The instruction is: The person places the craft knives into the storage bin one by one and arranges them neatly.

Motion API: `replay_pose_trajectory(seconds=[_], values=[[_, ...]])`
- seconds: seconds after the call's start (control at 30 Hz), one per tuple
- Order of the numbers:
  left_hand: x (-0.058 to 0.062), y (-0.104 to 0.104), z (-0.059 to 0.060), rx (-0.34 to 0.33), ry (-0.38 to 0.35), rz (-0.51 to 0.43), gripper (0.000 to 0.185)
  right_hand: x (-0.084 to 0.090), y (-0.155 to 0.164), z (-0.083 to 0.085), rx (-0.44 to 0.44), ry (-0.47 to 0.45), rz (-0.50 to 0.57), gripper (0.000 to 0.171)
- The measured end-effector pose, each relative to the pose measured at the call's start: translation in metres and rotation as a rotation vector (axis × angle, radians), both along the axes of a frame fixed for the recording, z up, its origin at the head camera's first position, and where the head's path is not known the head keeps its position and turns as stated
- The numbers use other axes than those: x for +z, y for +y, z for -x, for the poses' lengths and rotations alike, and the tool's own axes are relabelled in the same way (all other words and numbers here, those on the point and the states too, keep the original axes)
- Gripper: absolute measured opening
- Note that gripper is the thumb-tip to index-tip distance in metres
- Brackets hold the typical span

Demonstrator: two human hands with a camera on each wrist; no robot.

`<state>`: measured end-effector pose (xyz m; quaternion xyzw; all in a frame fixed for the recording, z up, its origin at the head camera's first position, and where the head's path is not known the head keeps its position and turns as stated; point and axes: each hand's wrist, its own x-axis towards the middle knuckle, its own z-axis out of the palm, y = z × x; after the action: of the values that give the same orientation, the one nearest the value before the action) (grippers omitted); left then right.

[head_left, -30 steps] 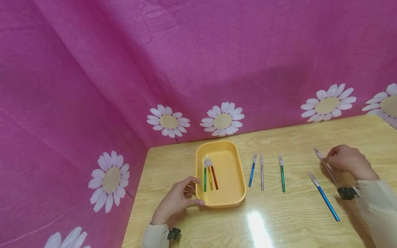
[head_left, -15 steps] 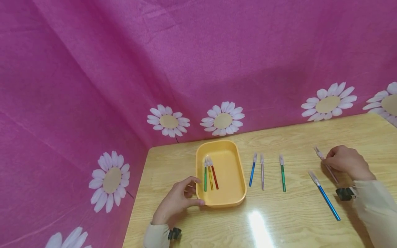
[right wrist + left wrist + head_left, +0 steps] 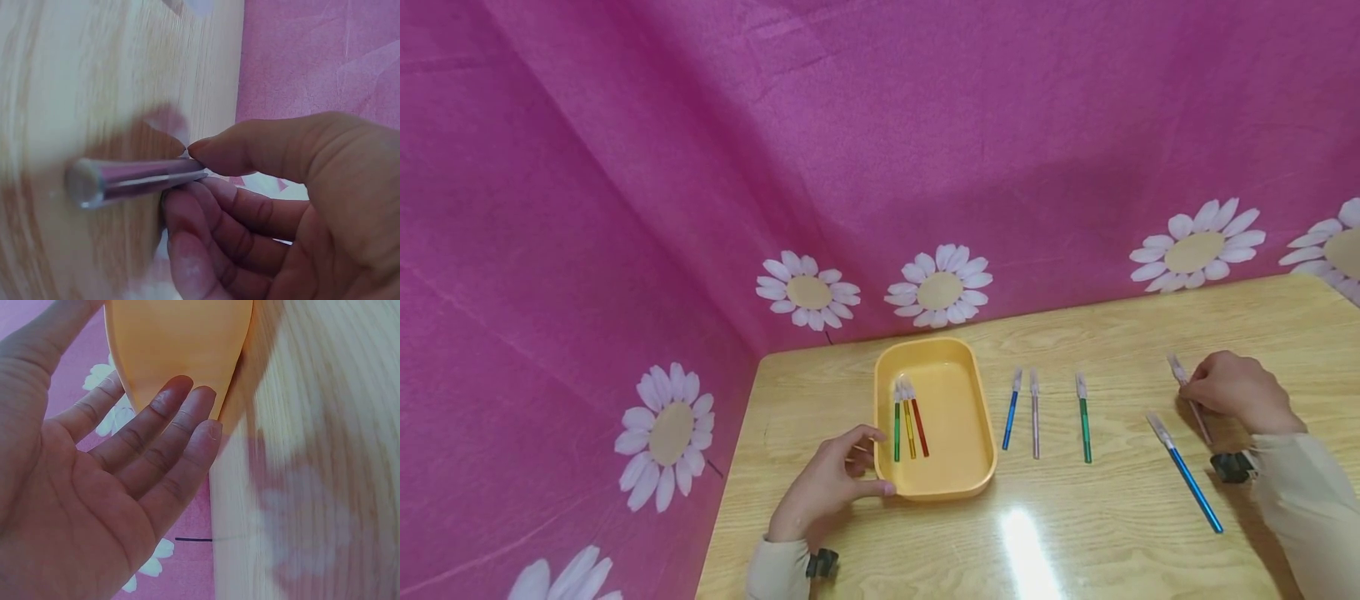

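Note:
My left hand (image 3: pixel 826 483) rests at the near left corner of a yellow plastic tray (image 3: pixel 955 485). Its fingers are loosely extended along the tray wall (image 3: pixel 181 344), and the thumb touches the near rim. Inside the tray lie a green (image 3: pixel 897 432), a gold (image 3: pixel 909 429) and a red craft knife (image 3: pixel 919 429), side by side with pale caps pointing away. At the right, my right hand (image 3: pixel 1243 390) pinches a pink craft knife (image 3: pixel 137 178) between thumb and fingers, low over the table. A longer blue craft knife (image 3: pixel 1195 487) lies just left of that hand.
Between tray and right hand, a blue (image 3: pixel 1011 417), a pink (image 3: pixel 1035 421) and a green craft knife (image 3: pixel 1085 425) lie apart on the wooden table (image 3: pixel 1097 533). A purple cloth (image 3: pixel 1000 150) with daisies hangs at the back and left edges.
The pink craft knife in my right hand has turned to point more directly away from me. That hand has shifted slightly left. My left hand and the tray hold still.

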<state>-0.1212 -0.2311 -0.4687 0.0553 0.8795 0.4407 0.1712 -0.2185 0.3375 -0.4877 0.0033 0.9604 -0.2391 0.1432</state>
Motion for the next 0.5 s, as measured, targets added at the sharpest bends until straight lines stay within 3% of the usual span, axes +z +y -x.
replay_pose_trajectory(seconds=[0.5], values=[[0.0008, -0.0007, 0.0003, -0.036, 0.034, 0.007, 0.057, 0.0054, 0.0012, -0.0013, -0.019, 0.008, -0.005, 0.038]])
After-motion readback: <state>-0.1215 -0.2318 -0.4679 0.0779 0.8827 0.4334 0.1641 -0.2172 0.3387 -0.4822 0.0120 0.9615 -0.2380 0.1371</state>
